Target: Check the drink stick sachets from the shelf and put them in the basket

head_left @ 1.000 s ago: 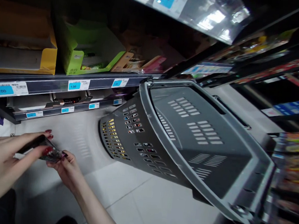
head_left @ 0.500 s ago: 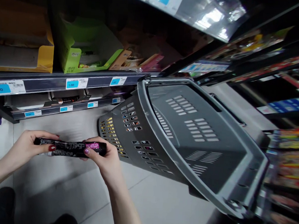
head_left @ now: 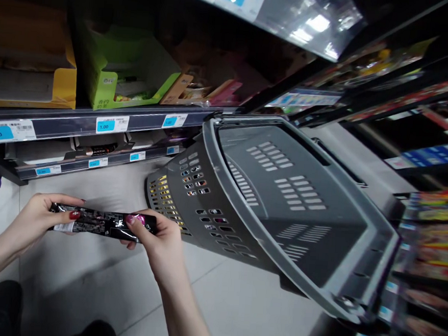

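Observation:
A long, narrow black snack packet [head_left: 99, 223] with small white print, a barcode and a pink patch is held level between my two hands. My left hand [head_left: 42, 216] pinches its left end, thumb across the front. Around its right end my right hand [head_left: 161, 238] is closed, with the thumb on the pink patch. Just right of my right hand stands a grey plastic shopping basket [head_left: 237, 204], appearing tilted in the view. Through its side holes some yellow and dark items show, not clear enough to name.
A shelf edge [head_left: 139, 117] with blue price tags runs behind my hands. On it are a yellow box [head_left: 64, 87], a green box [head_left: 104, 90] and a pink box [head_left: 227, 91]. A lower shelf [head_left: 74, 163] holds white trays. More packaged goods [head_left: 438, 249] line the right side.
The packet has turned slightly, so its barcode and more of its printed face show. My right thumb has shifted a little on it. The basket and shelves sit almost as before.

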Demonstrator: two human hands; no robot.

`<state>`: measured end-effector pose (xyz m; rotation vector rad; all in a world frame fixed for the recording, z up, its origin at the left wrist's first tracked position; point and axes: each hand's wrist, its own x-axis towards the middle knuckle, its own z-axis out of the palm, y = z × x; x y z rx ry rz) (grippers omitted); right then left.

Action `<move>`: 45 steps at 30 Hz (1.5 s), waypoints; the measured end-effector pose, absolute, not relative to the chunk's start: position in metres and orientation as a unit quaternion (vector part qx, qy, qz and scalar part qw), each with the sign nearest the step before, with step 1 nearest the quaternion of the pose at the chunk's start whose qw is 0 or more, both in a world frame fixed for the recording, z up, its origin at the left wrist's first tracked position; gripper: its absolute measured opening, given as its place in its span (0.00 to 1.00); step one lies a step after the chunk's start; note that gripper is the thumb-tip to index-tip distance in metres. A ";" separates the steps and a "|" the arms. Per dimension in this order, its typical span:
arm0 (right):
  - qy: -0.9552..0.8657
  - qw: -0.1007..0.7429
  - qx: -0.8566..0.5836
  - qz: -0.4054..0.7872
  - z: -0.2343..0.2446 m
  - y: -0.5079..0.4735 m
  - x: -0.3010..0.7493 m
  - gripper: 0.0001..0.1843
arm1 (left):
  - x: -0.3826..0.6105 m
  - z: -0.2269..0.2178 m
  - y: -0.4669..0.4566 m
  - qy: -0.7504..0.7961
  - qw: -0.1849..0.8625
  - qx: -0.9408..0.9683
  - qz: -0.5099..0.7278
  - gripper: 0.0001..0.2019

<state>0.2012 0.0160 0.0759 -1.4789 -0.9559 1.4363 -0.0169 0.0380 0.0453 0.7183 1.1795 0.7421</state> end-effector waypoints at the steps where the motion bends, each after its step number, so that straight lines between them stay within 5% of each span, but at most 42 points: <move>1: -0.378 0.420 -0.589 0.578 0.077 0.016 0.201 0.11 | -0.016 0.047 0.038 0.526 0.718 0.310 0.333 0.14; 29: -0.388 0.434 -0.580 0.570 0.070 0.017 0.205 0.11 | -0.016 0.049 0.037 0.516 0.731 0.271 0.355 0.14; 34: -0.497 0.477 -0.524 0.501 0.079 0.017 0.222 0.05 | -0.023 0.050 0.037 0.343 0.889 0.199 0.230 0.26; 39: -0.621 0.456 -0.407 0.490 0.084 0.018 0.244 0.12 | -0.026 0.049 0.036 0.351 0.880 0.290 0.138 0.11; 45: -0.556 0.445 -0.558 0.425 0.078 0.016 0.244 0.05 | -0.018 0.056 0.034 0.446 0.762 0.444 0.151 0.07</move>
